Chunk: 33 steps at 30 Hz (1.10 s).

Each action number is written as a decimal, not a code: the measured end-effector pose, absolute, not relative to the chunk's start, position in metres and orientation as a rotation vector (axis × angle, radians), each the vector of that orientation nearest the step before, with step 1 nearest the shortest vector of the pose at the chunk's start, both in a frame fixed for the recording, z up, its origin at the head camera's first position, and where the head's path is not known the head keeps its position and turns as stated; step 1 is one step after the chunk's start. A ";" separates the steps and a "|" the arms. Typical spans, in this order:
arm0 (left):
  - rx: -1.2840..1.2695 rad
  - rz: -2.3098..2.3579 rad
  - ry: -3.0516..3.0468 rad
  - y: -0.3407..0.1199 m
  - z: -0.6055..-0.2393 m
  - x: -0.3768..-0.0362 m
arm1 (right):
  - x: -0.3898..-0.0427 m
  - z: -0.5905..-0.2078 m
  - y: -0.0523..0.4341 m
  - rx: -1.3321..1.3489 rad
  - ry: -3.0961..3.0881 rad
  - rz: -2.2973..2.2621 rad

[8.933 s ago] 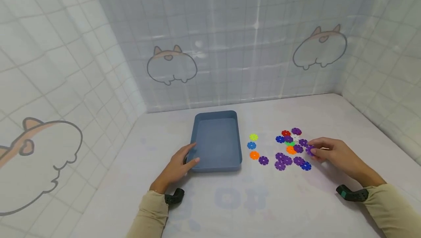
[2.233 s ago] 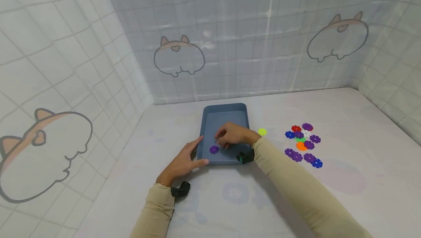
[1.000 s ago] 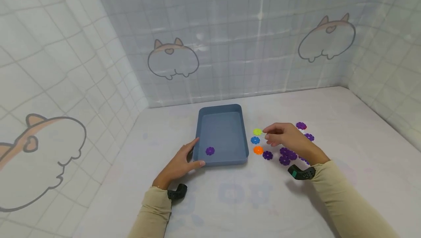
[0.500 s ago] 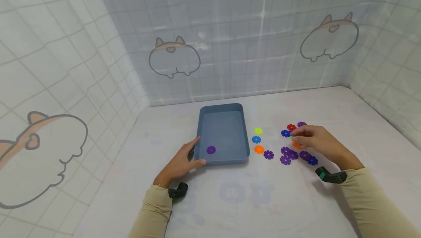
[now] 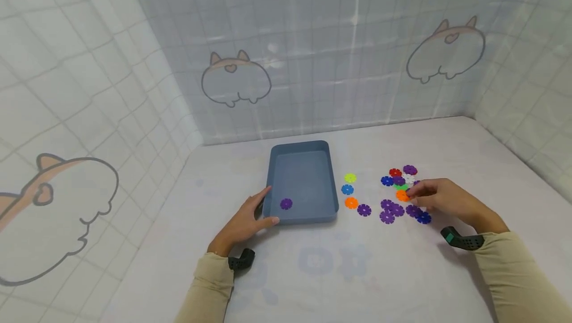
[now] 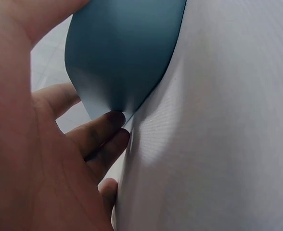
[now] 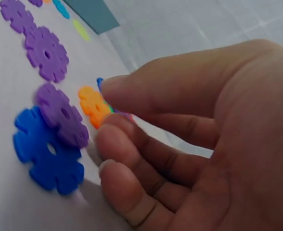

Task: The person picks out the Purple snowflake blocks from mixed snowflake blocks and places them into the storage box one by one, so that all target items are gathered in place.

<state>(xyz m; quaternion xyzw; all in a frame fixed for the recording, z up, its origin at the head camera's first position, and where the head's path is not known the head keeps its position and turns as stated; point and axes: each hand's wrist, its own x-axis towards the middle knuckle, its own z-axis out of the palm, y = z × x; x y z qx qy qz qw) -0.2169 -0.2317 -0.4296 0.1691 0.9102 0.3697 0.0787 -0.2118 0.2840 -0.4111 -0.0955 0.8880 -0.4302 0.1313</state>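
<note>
On the white table [image 5: 380, 288] there are faint shapes [image 5: 316, 260]; behind it, a grey gridded wall [image 5: 335, 85] carries two cartoon animals [image 5: 236, 82].

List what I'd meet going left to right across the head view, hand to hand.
Left hand, grey-blue tray, column of three discs, one purple disc, three overlapping purple discs, right hand.
</note>
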 end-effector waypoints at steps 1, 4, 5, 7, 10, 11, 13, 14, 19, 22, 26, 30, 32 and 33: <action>0.500 1.099 2.726 -0.232 -0.430 -0.218 | -0.213 -0.411 0.285 -0.289 2.580 -1.230; 0.507 1.084 2.723 -0.233 -0.430 -0.218 | -0.213 -0.412 0.286 -0.330 2.590 -1.165; 0.510 1.086 2.719 -0.233 -0.431 -0.217 | -0.212 -0.412 0.287 -0.340 2.591 -1.148; 0.511 1.090 2.720 -0.233 -0.431 -0.216 | -0.211 -0.412 0.287 -0.353 2.602 -1.114; 0.531 1.119 2.716 -0.233 -0.429 -0.214 | -0.211 -0.410 0.286 -0.377 2.614 -1.080; 0.529 1.124 2.715 -0.232 -0.429 -0.214 | -0.211 -0.409 0.285 -0.385 2.613 -1.070; 0.533 1.121 2.715 -0.232 -0.428 -0.214 | -0.210 -0.407 0.283 -0.402 2.615 -1.047; 0.533 1.122 2.712 -0.232 -0.428 -0.214 | -0.210 -0.406 0.282 -0.410 2.614 -1.039; 0.534 1.091 2.727 -0.233 -0.428 -0.215 | -0.211 -0.403 0.279 -0.422 2.632 -0.985; 0.528 1.083 2.733 -0.233 -0.428 -0.216 | -0.211 -0.403 0.279 -0.424 2.644 -0.961; 0.536 1.095 2.724 -0.233 -0.427 -0.215 | -0.212 -0.406 0.278 -0.424 2.652 -0.953; 0.545 1.102 2.720 -0.233 -0.427 -0.215 | -0.212 -0.409 0.277 -0.436 2.661 -0.970; 0.534 1.102 2.718 -0.233 -0.428 -0.215 | -0.212 -0.410 0.277 -0.440 2.668 -0.999; 0.534 1.102 2.716 -0.233 -0.428 -0.216 | -0.212 -0.411 0.277 -0.438 2.672 -1.016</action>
